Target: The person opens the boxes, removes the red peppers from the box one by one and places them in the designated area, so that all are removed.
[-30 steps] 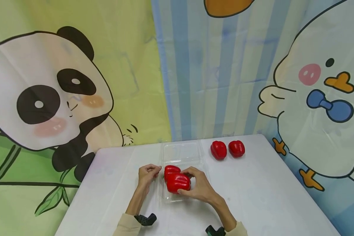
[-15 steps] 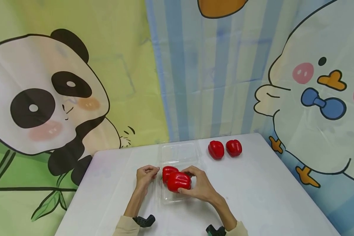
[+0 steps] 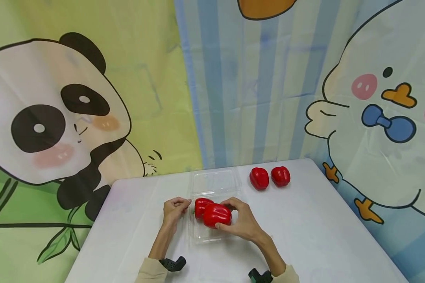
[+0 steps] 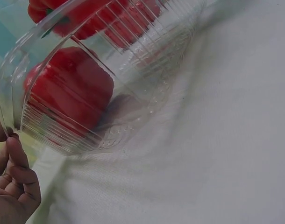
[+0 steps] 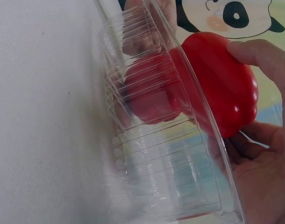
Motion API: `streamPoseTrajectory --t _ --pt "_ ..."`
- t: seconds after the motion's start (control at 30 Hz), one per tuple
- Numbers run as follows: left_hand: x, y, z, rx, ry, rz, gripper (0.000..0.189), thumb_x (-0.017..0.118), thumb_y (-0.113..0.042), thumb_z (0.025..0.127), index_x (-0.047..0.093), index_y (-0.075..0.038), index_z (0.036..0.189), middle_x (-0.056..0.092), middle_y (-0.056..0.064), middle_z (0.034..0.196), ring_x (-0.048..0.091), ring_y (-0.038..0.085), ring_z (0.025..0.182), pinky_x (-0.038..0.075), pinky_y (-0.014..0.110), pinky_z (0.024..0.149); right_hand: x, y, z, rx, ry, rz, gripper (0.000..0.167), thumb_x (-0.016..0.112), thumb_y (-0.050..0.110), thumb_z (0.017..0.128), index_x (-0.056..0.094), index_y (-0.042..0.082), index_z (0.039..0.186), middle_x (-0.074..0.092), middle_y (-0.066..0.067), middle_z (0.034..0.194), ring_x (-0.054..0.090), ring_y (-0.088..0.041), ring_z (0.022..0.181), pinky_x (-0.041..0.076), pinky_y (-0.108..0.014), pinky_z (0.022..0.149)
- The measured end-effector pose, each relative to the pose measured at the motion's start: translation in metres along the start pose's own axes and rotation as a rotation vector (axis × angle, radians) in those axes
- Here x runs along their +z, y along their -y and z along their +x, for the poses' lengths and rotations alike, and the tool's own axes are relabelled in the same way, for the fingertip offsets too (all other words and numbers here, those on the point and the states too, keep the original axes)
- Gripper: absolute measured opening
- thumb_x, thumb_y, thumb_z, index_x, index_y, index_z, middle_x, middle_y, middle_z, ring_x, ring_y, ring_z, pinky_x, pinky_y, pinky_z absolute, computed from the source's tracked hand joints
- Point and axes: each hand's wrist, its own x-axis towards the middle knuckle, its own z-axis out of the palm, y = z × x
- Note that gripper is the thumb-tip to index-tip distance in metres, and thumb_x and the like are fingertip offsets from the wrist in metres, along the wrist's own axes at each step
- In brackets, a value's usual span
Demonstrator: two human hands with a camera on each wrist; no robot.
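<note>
A red bell pepper (image 3: 217, 215) is gripped between the thumb and fingers of my right hand (image 3: 244, 221). It is raised above the rim of a clear plastic container (image 3: 206, 238), as the right wrist view shows for the held pepper (image 5: 219, 79). Inside the container, at its left, lies a second red bell pepper (image 3: 200, 205), partly hidden behind the held one in the head view. My left hand (image 3: 174, 212) pinches the container's left rim with thumb and fingertip; the left wrist view shows this hand (image 4: 16, 179) at the rim's edge.
The container's clear lid (image 3: 214, 182) lies folded back, away from me. Two more red bell peppers, one nearer the box (image 3: 259, 179) and one farther right (image 3: 280, 176), sit on the white table (image 3: 322, 232). A printed curtain (image 3: 230, 86) hangs behind the table's far edge.
My right hand has shifted the held pepper slightly to the right and away from me over the container. The left hand keeps its place at the rim. The head view has turned a little.
</note>
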Motion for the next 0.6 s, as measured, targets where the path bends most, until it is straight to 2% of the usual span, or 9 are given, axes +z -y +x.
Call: streamPoseTrajectory --t 0.6 --pt "0.0002 0.0008 -0.0003 -0.012 -0.018 -0.004 0.013 0.083 -0.006 0.094 0.077 0.003 0.086 0.067 -0.005 0.064 0.058 0.008 0.060 0.048 0.021 0.058 -0.0034 -0.0012 0.0000 -0.021 -0.036 -0.016 0.061 0.094 0.036 0.078 0.071 0.016 0.130 0.076 0.003 0.124 0.069 -0.012 0.104 0.065 -0.037 0.091"
